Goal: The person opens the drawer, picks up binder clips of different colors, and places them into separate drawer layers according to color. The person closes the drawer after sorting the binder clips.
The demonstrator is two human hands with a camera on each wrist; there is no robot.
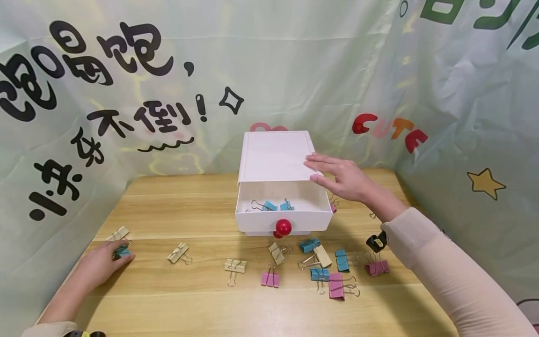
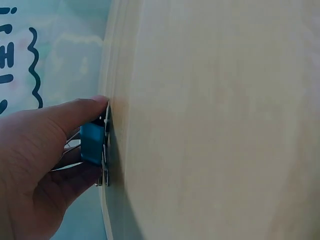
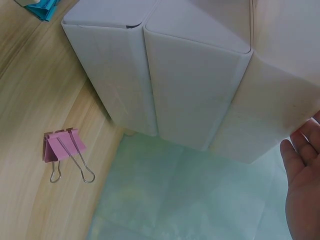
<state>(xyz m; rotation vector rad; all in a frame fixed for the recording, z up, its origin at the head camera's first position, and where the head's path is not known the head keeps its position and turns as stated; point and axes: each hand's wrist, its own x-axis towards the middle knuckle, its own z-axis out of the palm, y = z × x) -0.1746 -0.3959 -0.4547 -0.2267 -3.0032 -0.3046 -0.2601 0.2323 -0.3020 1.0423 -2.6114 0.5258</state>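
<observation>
At the table's left edge my left hand (image 1: 98,266) pinches a blue binder clip (image 2: 92,142) between thumb and fingers, close to the wood. A cream binder clip (image 1: 118,233) lies just beyond that hand. My right hand (image 1: 343,177) rests with extended fingers on the top right edge of a white drawer box (image 1: 275,157). The box's upper drawer (image 1: 257,221), with a red knob (image 1: 283,227), is pulled out. Inside it are blue binder clips (image 1: 269,206). In the right wrist view, the right fingers (image 3: 295,157) touch the box's side.
Cream clips (image 1: 178,253), pink clips (image 1: 270,279) and blue clips (image 1: 342,260) lie scattered across the wooden table (image 1: 181,299) before the box. One pink clip (image 3: 65,145) lies to the box's right. A printed cloth (image 1: 320,70) hangs behind and beside the table.
</observation>
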